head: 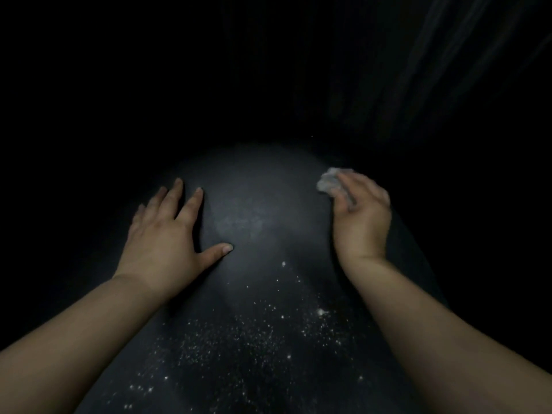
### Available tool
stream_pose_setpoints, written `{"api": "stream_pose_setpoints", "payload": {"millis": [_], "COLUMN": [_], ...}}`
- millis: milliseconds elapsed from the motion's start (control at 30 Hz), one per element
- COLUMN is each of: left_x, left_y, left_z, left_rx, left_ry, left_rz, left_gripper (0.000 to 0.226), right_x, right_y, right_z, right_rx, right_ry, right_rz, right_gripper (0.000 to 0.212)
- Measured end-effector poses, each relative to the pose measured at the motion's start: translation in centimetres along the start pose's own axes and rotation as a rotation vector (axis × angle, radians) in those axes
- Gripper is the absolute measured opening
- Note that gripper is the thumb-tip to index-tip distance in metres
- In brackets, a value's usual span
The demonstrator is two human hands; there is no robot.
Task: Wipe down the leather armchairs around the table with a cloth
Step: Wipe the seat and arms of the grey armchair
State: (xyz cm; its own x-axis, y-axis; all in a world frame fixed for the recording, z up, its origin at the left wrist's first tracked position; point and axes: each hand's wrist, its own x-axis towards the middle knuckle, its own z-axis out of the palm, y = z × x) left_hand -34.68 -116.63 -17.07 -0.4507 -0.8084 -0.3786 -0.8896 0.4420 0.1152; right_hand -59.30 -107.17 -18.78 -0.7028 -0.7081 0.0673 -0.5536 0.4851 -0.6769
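Presently the left hand (162, 237) lies flat at centre left, fingers straight and spread, pressing the dark armchair surface (248, 222). At centre right the right hand (360, 216) has its fingers curled round a crumpled pale cloth (330, 182). White specks (239, 333) scatter across the lower centre. Surroundings are too dark to identify.

Armchair leather (254, 186) under my hands: matte black, going charcoal grey where the light hits the rounded top. Fine white specks (239, 333) scattered over its near part, thicker low down, thinning toward the lit patch. Cloth (328, 181) in my right hand: pale whitish grey, crumpled, no print visible. Surroundings black, faint grey streaks (448, 55) upper right.
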Motion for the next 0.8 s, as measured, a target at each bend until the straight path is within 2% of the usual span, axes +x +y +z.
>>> {"api": "stream_pose_setpoints", "payload": {"millis": [67,200,333,467,567,633,700,800], "left_x": [0.0,0.2,0.5,0.7,0.6,0.5,0.5,0.5], "left_y": [0.0,-0.1,-0.2,-0.1,-0.3,-0.4,-0.6,-1.4], "left_z": [0.0,-0.1,-0.3,-0.4,-0.6,-0.8,-1.1,-1.3], "left_rx": [-0.012,-0.035,-0.070,-0.084,-0.086,-0.084,-0.074,-0.084], "left_ry": [0.001,-0.006,-0.011,-0.011,-0.011,-0.018,-0.009,0.005], "left_rz": [-0.003,-0.005,-0.014,-0.005,-0.003,0.006,0.028,0.082], "left_gripper": [0.114,0.116,0.116,0.113,0.112,0.109,0.104,0.089], "right_x": [-0.2,0.2,5.4,5.1,1.9,-0.2,-1.2,-0.2], "right_y": [0.2,0.2,-0.2,-3.4,-4.8,-4.1,-2.6,-1.6], "right_z": [0.0,0.7,2.1,4.4,4.3,3.0,1.3,0.4], "right_rx": [0.009,0.006,-0.043,-0.036,0.010,0.010,-0.037,-0.060], "right_ry": [0.082,0.099,0.051,-0.178,-0.261,-0.288,-0.244,-0.148], "right_rz": [0.085,0.084,0.196,-0.104,-0.209,-0.242,-0.238,-0.072], "right_gripper": [0.030,0.032,0.038,0.036,0.031,0.031,0.032,0.030]}}
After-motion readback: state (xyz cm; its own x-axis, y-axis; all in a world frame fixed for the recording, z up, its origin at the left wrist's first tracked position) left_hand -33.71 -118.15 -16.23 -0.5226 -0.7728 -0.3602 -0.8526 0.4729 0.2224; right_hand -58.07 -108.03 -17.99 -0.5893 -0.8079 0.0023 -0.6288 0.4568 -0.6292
